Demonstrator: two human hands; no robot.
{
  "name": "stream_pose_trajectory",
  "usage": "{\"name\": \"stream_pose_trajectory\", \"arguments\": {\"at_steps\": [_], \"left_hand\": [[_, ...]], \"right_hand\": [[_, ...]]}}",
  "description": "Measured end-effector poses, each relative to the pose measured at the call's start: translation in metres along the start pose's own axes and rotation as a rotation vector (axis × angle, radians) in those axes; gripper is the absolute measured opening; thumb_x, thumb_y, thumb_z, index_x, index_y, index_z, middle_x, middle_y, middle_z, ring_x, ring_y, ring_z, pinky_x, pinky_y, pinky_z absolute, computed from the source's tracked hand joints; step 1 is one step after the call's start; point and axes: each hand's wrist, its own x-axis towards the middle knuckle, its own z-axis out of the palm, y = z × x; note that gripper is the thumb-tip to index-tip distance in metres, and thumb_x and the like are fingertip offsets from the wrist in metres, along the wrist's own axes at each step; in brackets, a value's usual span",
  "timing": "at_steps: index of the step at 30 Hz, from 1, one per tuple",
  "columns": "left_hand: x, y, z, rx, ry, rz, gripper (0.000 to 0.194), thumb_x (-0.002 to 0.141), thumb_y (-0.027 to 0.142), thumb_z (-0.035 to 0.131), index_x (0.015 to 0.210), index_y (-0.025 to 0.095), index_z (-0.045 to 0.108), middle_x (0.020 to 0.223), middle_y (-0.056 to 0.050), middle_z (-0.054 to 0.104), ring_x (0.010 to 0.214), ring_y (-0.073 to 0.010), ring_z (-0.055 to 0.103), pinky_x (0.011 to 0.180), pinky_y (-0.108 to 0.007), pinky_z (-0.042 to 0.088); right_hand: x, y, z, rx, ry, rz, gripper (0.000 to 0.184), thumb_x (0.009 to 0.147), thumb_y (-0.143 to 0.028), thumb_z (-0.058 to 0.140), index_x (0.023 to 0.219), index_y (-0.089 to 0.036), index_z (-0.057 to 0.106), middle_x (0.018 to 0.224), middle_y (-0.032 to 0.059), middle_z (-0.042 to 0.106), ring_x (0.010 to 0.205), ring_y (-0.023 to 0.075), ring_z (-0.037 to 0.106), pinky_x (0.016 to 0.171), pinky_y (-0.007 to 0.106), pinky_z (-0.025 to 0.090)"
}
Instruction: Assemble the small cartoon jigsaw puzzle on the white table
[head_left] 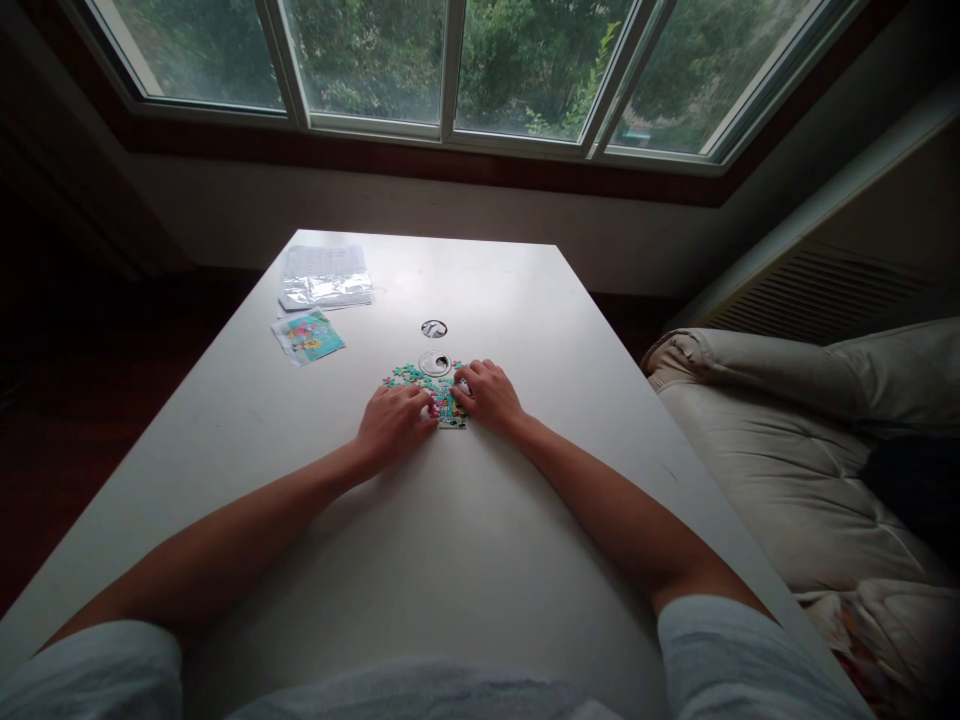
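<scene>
A small, colourful, partly assembled jigsaw puzzle point(448, 410) lies flat on the white table between my two hands. My left hand point(397, 420) rests at its left side, fingers curled and thumb against the edge. At the upper right of the puzzle is my right hand point(489, 395), its thumb and fingers bent together over the pieces; the small piece at the fingertips is mostly covered. Loose green, teal and pink puzzle pieces point(409, 374) are scattered just beyond my left hand.
A printed picture card point(309, 338) lies on the table point(450, 560) at the left, with a clear plastic sleeve of paper point(326, 277) behind it. A round grommet point(431, 365) and a round hole point(433, 328) sit beyond the puzzle. A padded couch point(780, 480) stands at right.
</scene>
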Motion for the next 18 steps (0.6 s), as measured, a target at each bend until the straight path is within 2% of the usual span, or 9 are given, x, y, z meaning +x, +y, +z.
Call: {"name": "stream_pose_trajectory", "arguments": {"at_steps": [4,7,13,18], "left_hand": [[-0.0002,-0.0017,0.0003,0.027,0.005,-0.018,0.022,0.093,0.042,0.060,0.099,0.024,0.072,0.098,-0.006,0.071,0.089,-0.0246,0.063,0.081,-0.038,0.037],[-0.0002,-0.0019,-0.0009,0.068,0.002,-0.005,0.029,0.092,0.049,0.062,0.100,0.023,0.072,0.101,-0.009,0.071,0.096,-0.0272,0.062,0.084,-0.039,0.037],[-0.0004,0.0003,-0.0026,0.074,-0.022,0.011,0.023,0.096,0.036,0.053,0.097,0.022,0.072,0.099,-0.008,0.071,0.094,-0.0253,0.062,0.083,-0.038,0.036],[0.0006,-0.0016,-0.0006,-0.001,-0.023,0.001,0.017,0.093,0.033,0.057,0.098,0.023,0.070,0.100,-0.006,0.071,0.089,-0.0231,0.062,0.079,-0.035,0.037]], "right_hand": [[0.0001,-0.0003,0.0007,-0.006,0.002,0.004,0.018,0.096,-0.037,0.061,0.103,-0.022,0.066,0.101,0.0091,0.065,0.098,0.0271,0.053,0.085,0.037,0.039],[0.0003,-0.0006,0.0011,-0.005,-0.006,0.019,0.016,0.095,-0.037,0.062,0.100,-0.021,0.065,0.098,0.0087,0.065,0.096,0.0267,0.053,0.084,0.036,0.038],[0.0015,0.0027,0.0033,0.007,0.000,0.017,0.016,0.096,-0.038,0.061,0.099,-0.022,0.065,0.097,0.0078,0.065,0.095,0.0262,0.053,0.083,0.035,0.038],[0.0029,0.0059,0.0054,0.029,0.009,0.022,0.017,0.098,-0.038,0.059,0.100,-0.023,0.066,0.096,0.0071,0.065,0.094,0.0254,0.053,0.083,0.034,0.038]]}}
